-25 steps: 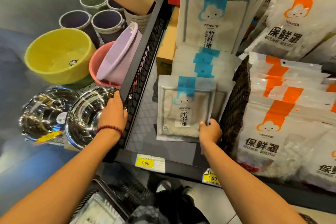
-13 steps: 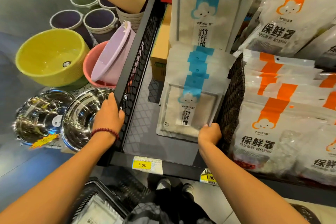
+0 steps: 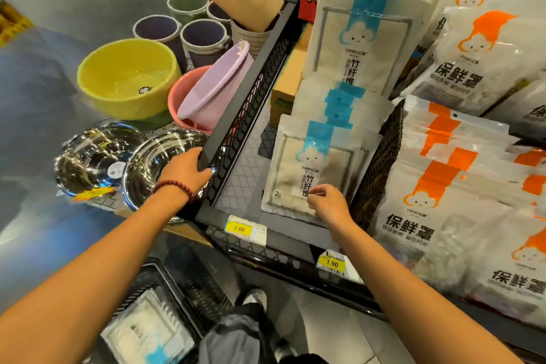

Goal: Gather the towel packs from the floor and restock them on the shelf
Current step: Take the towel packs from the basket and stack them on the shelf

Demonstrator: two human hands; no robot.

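A white towel pack with a blue stripe (image 3: 313, 162) leans upright at the front of a row of like packs (image 3: 339, 109) on the black mesh shelf (image 3: 242, 189). My right hand (image 3: 328, 207) is at that front pack's lower right corner, fingers loosely curled with their tips against its label, gripping nothing. My left hand (image 3: 189, 170) grips the shelf's black side rail (image 3: 236, 115). Another towel pack (image 3: 144, 331) lies in a black basket (image 3: 177, 281) on the floor at bottom left.
A dark wicker divider (image 3: 375, 168) stands right of the towel row, with orange-labelled bags (image 3: 461, 195) beyond it. Steel bowls (image 3: 156, 168), a yellow basin (image 3: 127, 77) and pink and lilac basins (image 3: 212, 94) sit left of the rail. A cardboard box (image 3: 288, 83) stands behind.
My right hand has let go of the front pack's bottom edge and moved up onto its face. The pack now leans back on the row. My left hand kept its grip.
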